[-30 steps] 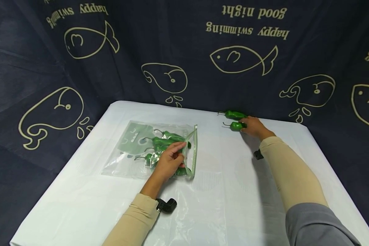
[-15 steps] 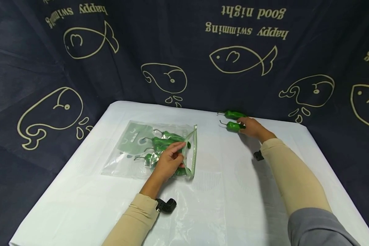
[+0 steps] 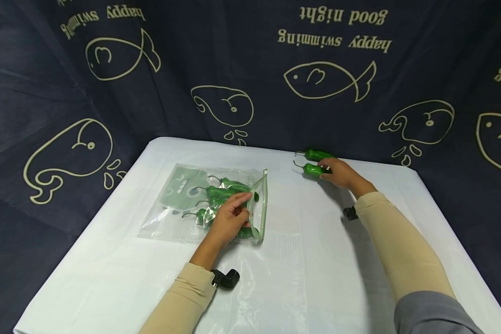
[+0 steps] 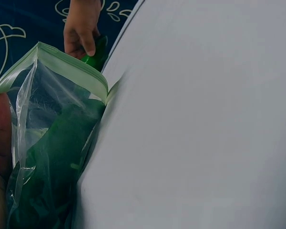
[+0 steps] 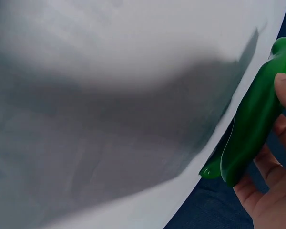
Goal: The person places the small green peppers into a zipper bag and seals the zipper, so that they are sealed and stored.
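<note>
My right hand [image 3: 343, 174] grips a green chili pepper [image 3: 312, 170] between thumb and fingers at the far right of the table. In the right wrist view this pepper [image 5: 255, 112] lies along the fingers, its shadow on the cloth beside it. Another green pepper [image 3: 315, 154] rests just behind it, near the back edge. My left hand [image 3: 229, 222] pinches the upper lip of a clear zip bag [image 3: 154, 225], and its mouth gapes toward the right. Several green peppers [image 3: 217, 191] lie inside, partly hidden by the left hand. The left wrist view shows the bag's pale green zip strip [image 4: 71, 71] spread apart.
A white cloth [image 3: 284, 278] covers the table. Behind it hangs a dark blue curtain [image 3: 234, 41] with fish and whale drawings, close to the back edge. A black wrist camera [image 3: 227, 279] sits at the left cuff, another [image 3: 350, 213] at the right.
The right hand has shifted slightly left with the pepper, whose stem now points farther left and up. The left hand and bag have stayed in place.
</note>
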`<state>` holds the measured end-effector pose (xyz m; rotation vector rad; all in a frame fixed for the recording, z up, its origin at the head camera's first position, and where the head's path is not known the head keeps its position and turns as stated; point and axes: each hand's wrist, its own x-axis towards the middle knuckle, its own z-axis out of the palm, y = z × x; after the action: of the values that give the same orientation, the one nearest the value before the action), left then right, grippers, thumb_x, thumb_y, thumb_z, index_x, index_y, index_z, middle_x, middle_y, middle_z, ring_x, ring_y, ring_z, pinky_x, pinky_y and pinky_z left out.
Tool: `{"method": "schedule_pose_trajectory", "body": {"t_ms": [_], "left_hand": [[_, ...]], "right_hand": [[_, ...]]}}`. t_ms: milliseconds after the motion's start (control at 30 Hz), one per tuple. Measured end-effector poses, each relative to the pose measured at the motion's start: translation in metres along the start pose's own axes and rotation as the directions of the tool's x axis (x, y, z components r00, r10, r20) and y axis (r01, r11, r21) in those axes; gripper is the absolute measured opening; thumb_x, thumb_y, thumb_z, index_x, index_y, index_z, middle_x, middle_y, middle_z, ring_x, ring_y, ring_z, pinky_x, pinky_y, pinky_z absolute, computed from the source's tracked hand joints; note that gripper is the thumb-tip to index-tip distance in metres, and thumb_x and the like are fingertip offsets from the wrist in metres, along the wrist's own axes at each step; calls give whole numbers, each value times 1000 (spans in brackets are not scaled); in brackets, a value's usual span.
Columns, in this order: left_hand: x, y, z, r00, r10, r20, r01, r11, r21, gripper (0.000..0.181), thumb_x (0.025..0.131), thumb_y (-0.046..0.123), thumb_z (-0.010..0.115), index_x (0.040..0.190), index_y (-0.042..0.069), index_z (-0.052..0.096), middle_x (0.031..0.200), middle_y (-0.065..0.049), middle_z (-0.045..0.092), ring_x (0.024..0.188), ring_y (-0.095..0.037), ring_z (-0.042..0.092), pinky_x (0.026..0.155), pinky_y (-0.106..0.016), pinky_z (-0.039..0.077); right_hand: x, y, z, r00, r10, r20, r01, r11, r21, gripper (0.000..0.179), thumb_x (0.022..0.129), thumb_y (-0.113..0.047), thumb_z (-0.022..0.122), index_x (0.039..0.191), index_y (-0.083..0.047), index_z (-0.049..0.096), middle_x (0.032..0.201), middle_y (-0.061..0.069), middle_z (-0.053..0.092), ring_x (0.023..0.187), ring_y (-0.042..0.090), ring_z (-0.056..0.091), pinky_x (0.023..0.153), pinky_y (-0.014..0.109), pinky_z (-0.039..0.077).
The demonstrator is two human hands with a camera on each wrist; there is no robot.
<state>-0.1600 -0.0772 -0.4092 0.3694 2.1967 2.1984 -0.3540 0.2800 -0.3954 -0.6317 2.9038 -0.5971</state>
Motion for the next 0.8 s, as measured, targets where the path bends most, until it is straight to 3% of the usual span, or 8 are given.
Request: {"method": "schedule_pose_trajectory", "body": {"t_ms": [267, 567, 800], "left_hand": [[0, 0, 0, 1000, -4, -3, 4, 1000, 0, 49, 92, -13, 49, 141, -6, 50, 146, -13, 45, 89, -18, 53, 66, -22, 58], [0, -1, 0, 1000, -2, -4, 2, 1000, -9, 49, 93, -12, 48, 142, -6, 50, 147, -13, 44, 89, -21, 53, 65, -22, 58], [0, 0, 1, 1000, -9, -1, 9, 1000, -4, 48, 94, -12, 48, 142, -6, 49, 147, -12, 44, 90, -21, 54, 66, -23, 59]], "right_hand": [[-7, -12, 0, 999, 37, -37, -32, 992, 120, 42, 97, -17, 65, 135, -3, 55, 124, 21, 56, 108, 35, 53, 88, 50, 48], [-17, -19, 8, 994, -41, -97, 59, 981, 185, 40, 95, -17, 69, 131, -3, 58, 118, 18, 58, 104, 34, 54, 84, 46, 49], [-26, -28, 10, 986, -112, -123, 136, 970, 203, 37, 92, -15, 72, 127, -4, 62, 117, 14, 61, 104, 31, 55, 88, 47, 48]]}}
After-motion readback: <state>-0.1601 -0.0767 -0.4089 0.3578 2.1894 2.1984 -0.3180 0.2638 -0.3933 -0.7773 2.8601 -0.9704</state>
